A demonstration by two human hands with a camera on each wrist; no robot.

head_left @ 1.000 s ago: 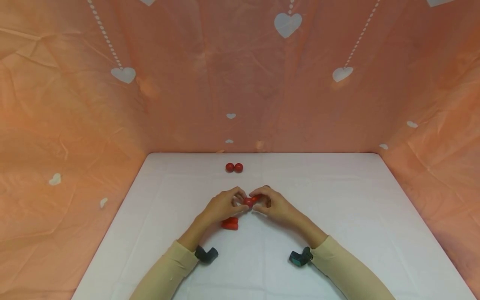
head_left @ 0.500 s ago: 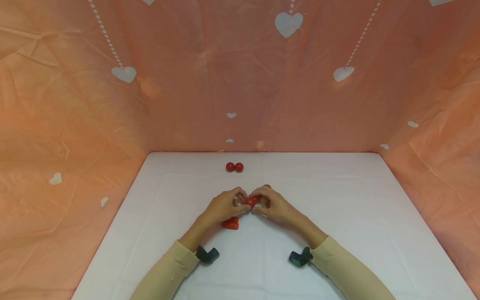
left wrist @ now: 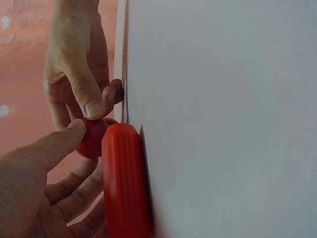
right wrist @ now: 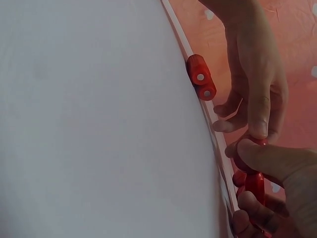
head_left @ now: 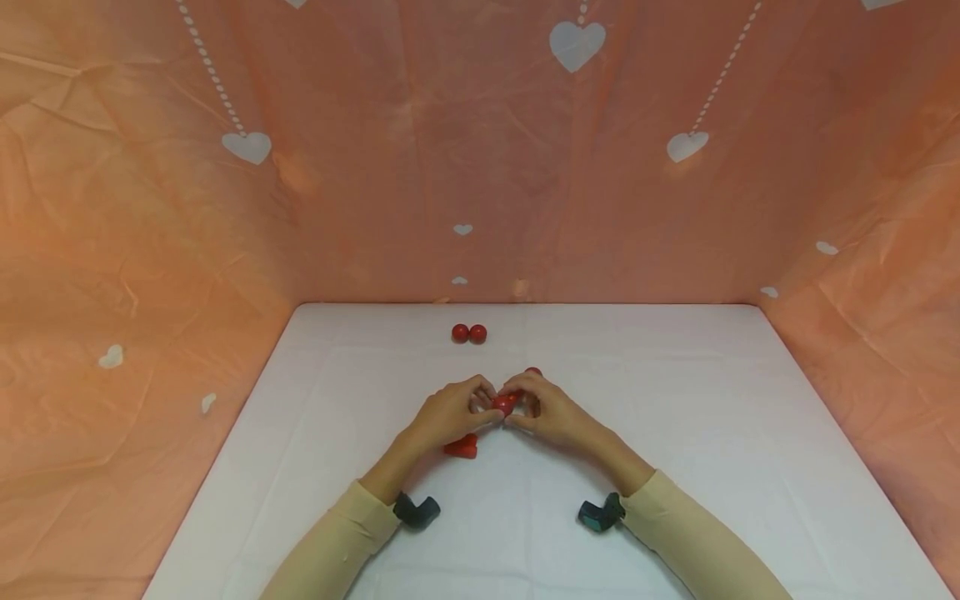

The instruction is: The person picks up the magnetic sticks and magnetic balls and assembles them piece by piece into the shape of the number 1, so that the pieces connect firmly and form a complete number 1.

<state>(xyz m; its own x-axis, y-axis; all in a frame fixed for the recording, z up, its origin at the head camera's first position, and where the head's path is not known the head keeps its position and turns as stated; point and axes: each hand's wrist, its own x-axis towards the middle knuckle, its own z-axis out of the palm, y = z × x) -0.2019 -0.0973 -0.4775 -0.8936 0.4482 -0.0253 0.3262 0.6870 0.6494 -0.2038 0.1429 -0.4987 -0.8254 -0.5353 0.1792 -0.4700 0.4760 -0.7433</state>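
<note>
My left hand [head_left: 453, 410] pinches a glossy red ball [left wrist: 92, 140] between thumb and fingers. My right hand [head_left: 551, 408] meets it from the other side and grips a short red piece, likely a rod [right wrist: 255, 184], mostly hidden by its fingers. Ball and piece appear to touch, but whether they are joined cannot be told. In the left wrist view the right thumb lies against the ball's upper edge. Two fluted red rods [head_left: 461, 448] lie side by side by the left wrist; their ends show pale round spots in the right wrist view.
Two more red balls [head_left: 468, 333] sit together toward the back of the white table [head_left: 675, 400]. Another red ball [head_left: 533, 371] shows partly behind the right hand. Patterned orange cloth [head_left: 480, 167] encloses the back and sides. Dark wrist cameras [head_left: 417, 511] are strapped to both wrists.
The held ball has shifted slightly right, closer to the right fingers, covering more of the piece there. The left hand moved slightly with it; the right hand stays nearly still.
</note>
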